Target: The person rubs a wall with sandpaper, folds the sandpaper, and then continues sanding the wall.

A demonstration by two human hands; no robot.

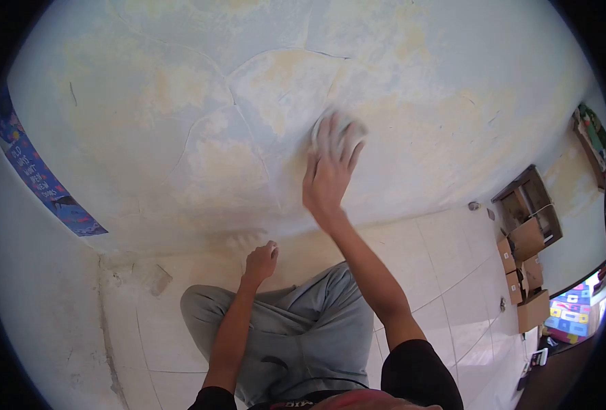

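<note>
My right hand (329, 179) presses a rounded whitish pad (359, 130) against the patchy pale-blue and cream wall (412, 164). Motion smears the fingers and the pad, so its exact kind does not show. Close to that hand, thin cracks and peeled patches run across the paint. Low near the foot of the wall, over my lap, my left hand (260, 264) is closed in a fist; I cannot tell what, if anything, is inside it. My crossed legs in grey trousers (296, 335) are beneath both arms.
A blue printed banner (43, 171) hangs at the left corner of the wall. Light floor tiles (432, 273) surround me, with a small flat scrap (159, 280) near the left corner. On the right stand several cardboard boxes (533, 311) and a wooden frame (545, 201).
</note>
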